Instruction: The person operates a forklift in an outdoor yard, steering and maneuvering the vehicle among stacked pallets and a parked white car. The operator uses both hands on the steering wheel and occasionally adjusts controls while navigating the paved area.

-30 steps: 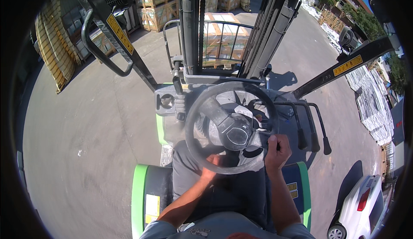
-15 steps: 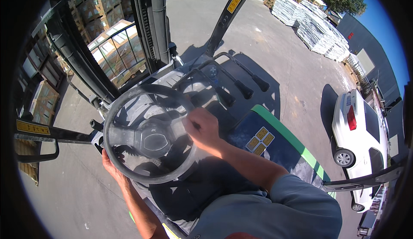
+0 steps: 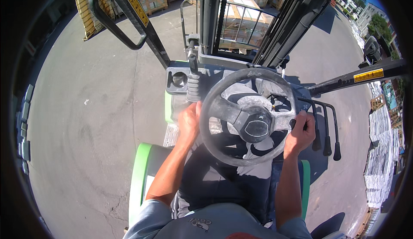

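Head view: steering wheel [image 3: 257, 125] sits over the lap [image 3: 215, 174], behind the mast [image 3: 209, 19]. Right hand [image 3: 300, 133] grips its right rim, likely for turning leverage; left hand [image 3: 189, 120] sits by the left rim, perhaps for steadying, its grip half hidden, can't tell!

Left hand [image 3: 188, 120]: at the left rim of the steering wheel [image 3: 257, 126], below the ribbed lever boot [image 3: 193, 88]
Right hand [image 3: 301, 132]: curled at the wheel's right rim
Control levers [image 3: 327, 146]: three, right of the wheel
Forklift mast [image 3: 209, 19]: ahead, wooden crates [image 3: 230, 26] beyond
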A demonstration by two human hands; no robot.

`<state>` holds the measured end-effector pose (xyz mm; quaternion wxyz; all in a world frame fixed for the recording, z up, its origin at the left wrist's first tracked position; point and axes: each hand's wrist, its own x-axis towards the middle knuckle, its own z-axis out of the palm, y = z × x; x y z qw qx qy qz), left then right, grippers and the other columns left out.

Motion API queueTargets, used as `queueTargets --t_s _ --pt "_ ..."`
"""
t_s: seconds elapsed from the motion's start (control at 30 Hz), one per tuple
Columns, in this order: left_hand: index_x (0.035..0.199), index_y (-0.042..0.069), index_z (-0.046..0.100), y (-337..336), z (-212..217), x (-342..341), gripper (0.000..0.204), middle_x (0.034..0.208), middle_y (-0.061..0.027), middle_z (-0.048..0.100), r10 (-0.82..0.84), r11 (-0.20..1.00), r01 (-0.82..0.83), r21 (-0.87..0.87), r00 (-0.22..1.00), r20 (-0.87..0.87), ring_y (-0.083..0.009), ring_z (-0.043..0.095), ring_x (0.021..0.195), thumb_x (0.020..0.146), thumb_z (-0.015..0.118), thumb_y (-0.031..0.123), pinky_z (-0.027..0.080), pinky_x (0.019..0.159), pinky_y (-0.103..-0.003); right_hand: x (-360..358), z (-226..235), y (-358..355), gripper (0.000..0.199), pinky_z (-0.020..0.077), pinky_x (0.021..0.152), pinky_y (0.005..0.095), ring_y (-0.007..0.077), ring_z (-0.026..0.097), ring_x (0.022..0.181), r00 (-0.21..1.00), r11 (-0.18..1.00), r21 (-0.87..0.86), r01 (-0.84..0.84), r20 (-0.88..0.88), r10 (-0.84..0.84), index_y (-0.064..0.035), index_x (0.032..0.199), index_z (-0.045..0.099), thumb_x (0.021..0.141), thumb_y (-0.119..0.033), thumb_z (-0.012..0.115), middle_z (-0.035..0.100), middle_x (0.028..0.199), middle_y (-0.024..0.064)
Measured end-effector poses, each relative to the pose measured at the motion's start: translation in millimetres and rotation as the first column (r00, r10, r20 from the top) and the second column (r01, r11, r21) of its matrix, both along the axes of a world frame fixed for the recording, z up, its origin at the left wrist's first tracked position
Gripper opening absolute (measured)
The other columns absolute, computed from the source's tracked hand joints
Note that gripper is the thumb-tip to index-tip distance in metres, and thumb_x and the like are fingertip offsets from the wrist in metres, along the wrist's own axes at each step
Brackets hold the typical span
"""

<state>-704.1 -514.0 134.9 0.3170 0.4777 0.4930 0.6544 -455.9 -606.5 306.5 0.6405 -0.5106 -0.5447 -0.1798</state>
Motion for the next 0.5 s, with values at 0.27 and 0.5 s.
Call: queueTargets --t_s 0.27,0.5 --pt "0.08 0.002 0.068 -8.2 24.5 40.4 0.044 0.071 -0.0234 0.063 0.147 0.988 -0.15 -0.035 0.986 -0.076 -0.0443 0.062 0.066 0.106 0.058 0.036 0.046 0.062 -0.049 56.9 14.1 -3.1 0.026 0.0438 0.068 0.0291 0.0115 0.052 0.073 0.995 0.997 -0.069 -0.021 0.1 0.028 -0.0011 0.083 0.061 0.103 -0.017 0.065 0.059 0.077 0.0019" --pt "0.081 -0.001 0.065 -26.3 44.8 65.7 0.046 0.068 -0.0238 0.055 0.207 0.974 -0.212 -0.076 0.976 -0.069 -0.0393 0.049 0.059 0.106 0.057 0.037 0.044 0.061 -0.047 89.9 11.1 -25.9 0.019 0.0508 0.076 0.031 0.0152 0.06 0.08 0.996 0.988 -0.147 0.042 0.079 -0.031 -0.0003 0.088 0.065 0.101 -0.013 0.06 0.063 0.086 0.0034"
